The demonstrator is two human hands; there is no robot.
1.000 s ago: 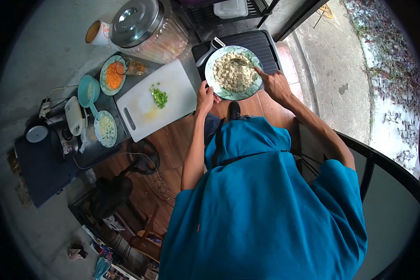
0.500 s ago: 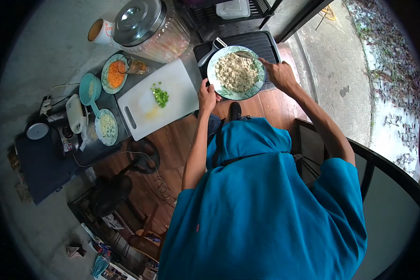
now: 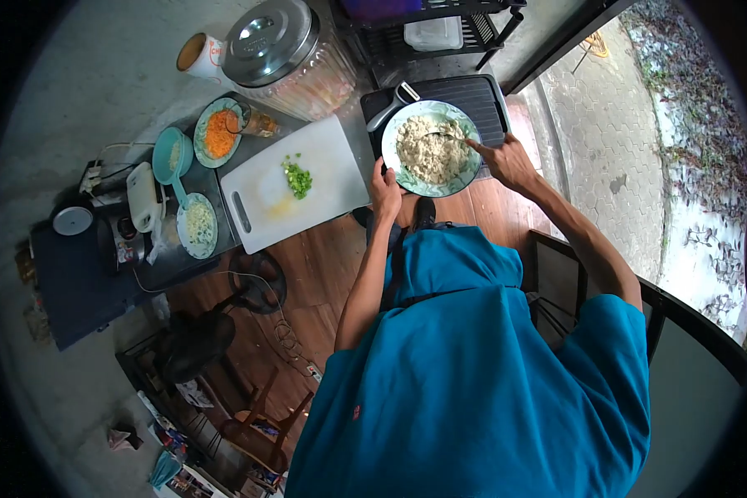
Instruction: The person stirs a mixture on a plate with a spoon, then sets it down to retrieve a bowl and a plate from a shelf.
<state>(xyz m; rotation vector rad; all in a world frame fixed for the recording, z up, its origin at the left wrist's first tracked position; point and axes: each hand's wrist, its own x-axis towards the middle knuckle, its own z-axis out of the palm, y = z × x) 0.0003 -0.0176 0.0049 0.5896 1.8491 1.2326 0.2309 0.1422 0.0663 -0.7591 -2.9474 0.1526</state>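
The left hand (image 3: 385, 193) pinches the near rim of the patterned plate (image 3: 404, 170) of pale crumbles, over the black griddle's edge (image 3: 491, 104). The right arm reaches in, fingers clamped on a spoon (image 3: 441, 135); the cup (image 3: 199, 56) reads "CH".

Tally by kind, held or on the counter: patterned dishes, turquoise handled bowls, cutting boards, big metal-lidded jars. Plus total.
Patterned dishes: 3 (held dish, orange-food dish, pale-food dish)
Turquoise handled bowl: 1
Cutting board: 1
Big metal-lidded jar: 1
Total: 6
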